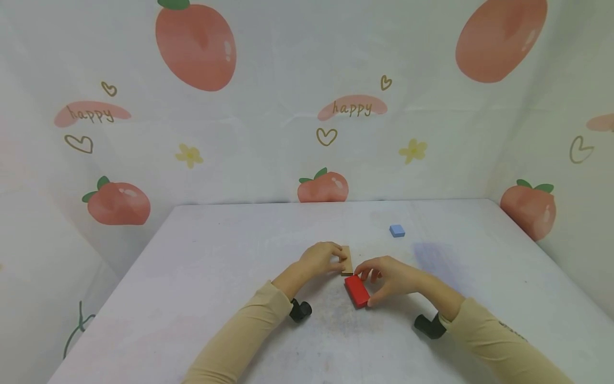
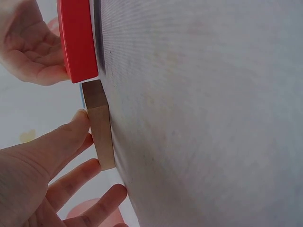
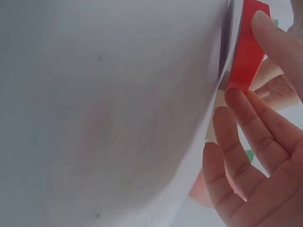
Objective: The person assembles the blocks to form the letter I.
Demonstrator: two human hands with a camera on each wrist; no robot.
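Near the middle of the table my left hand grips a flat wooden block, its thumb and fingers at the block's sides. Just in front lies a red block, tilted a little, with my right hand at its right side. In the right wrist view the thumb lies on the red block and a fingertip meets its end; the other fingers are spread. The left wrist view shows the left thumb against the wooden block, close to the end of the red block.
A small blue block lies farther back on the white table, to the right. Behind the table hangs a white cloth printed with fruit, hearts and flowers. A dark camera is worn on each wrist.
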